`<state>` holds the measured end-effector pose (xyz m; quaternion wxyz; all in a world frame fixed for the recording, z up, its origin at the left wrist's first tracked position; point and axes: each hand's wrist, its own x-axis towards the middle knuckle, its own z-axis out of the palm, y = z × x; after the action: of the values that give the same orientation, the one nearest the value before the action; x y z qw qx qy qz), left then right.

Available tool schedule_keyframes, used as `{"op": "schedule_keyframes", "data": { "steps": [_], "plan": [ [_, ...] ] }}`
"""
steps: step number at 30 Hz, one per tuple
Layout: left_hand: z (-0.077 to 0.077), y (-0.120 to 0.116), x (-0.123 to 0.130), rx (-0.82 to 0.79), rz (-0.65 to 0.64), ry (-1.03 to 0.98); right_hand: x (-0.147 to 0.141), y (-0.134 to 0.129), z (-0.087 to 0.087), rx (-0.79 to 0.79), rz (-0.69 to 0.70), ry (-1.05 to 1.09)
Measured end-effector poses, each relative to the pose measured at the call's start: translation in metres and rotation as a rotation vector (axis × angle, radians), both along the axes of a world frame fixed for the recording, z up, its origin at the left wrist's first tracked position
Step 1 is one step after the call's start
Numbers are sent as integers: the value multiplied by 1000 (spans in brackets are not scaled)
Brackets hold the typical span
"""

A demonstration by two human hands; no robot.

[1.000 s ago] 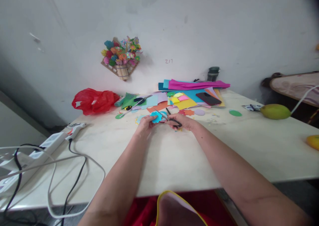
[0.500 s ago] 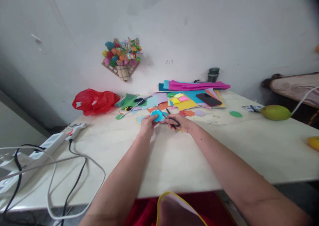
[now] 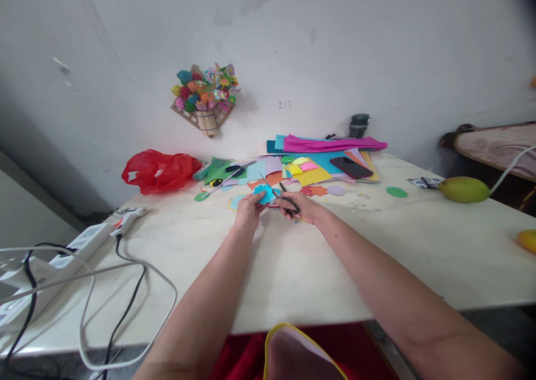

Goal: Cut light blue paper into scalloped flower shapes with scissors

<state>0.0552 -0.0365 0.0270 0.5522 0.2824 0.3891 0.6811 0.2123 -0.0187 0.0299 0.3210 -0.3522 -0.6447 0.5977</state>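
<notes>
So compared with a second ago, not a lot is different, but the angle is. My left hand (image 3: 250, 207) has come in a touch to the right, and the scissors (image 3: 271, 187) now point more steeply toward the far edge of the table (image 3: 276, 268), where a second ago the blades lay flatter across the paper. In the last half second I've barely moved at all.

Grip check: left thumb and fingers are pinching the blue scalloped paper (image 3: 263, 193), which sits between my hands, nearer the far edge than the near one. My right hand (image 3: 299, 204) is wrapped round the scissors' dark handles. The blades run by the paper's right side, but I can't tell whether they're biting into it or how far apart they are. To me that steeper angle looks like following the curve of the scallops, and the pinch looks steady enough for it.

Over toward the far edge there's the orange cutout (image 3: 319, 191) just beside the purple oval (image 3: 336, 190). The red plastic bag (image 3: 159, 171) is at the far left corner, well apart from the blades.
</notes>
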Motion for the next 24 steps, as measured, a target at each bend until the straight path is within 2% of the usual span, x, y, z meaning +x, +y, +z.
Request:
{"op": "schedule_keyframes", "data": {
  "steps": [8,24],
  "plan": [
    [0,1,2,-46,54,-1,-8,-2,-3,-33,-62,64],
    [-3,-2,7,8,95,1,-20,-16,7,-68,-156,60]
  ]
}}
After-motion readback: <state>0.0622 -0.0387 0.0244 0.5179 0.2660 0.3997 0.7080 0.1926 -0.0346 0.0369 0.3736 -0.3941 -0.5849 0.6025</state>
